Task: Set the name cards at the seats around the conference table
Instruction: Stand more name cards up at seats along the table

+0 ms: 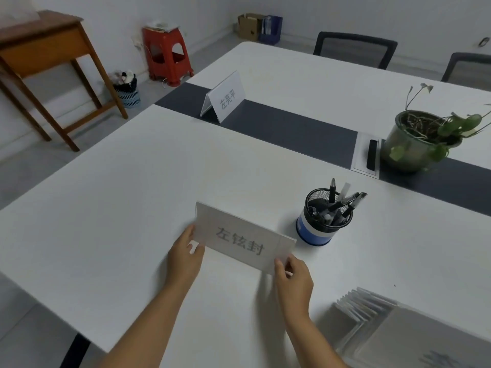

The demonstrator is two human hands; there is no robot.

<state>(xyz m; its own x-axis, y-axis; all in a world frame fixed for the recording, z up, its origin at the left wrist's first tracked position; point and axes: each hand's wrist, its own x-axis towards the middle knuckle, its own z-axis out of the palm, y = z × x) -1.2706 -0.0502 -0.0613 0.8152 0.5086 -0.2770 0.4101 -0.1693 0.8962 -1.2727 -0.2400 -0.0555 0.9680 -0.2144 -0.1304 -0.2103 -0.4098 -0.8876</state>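
A clear tent-shaped name card with grey characters stands on the white conference table right in front of me. My left hand pinches its left end and my right hand pinches its lower right corner. A second name card stands alone on the table's dark centre strip at the far end. A stack of several more card holders lies at the lower right of the table.
A mesh pen cup stands just right of the held card. A potted plant and a cable hatch sit on the centre strip. Two dark chairs line the far side. A wooden desk, red stool and bin stand beyond the table.
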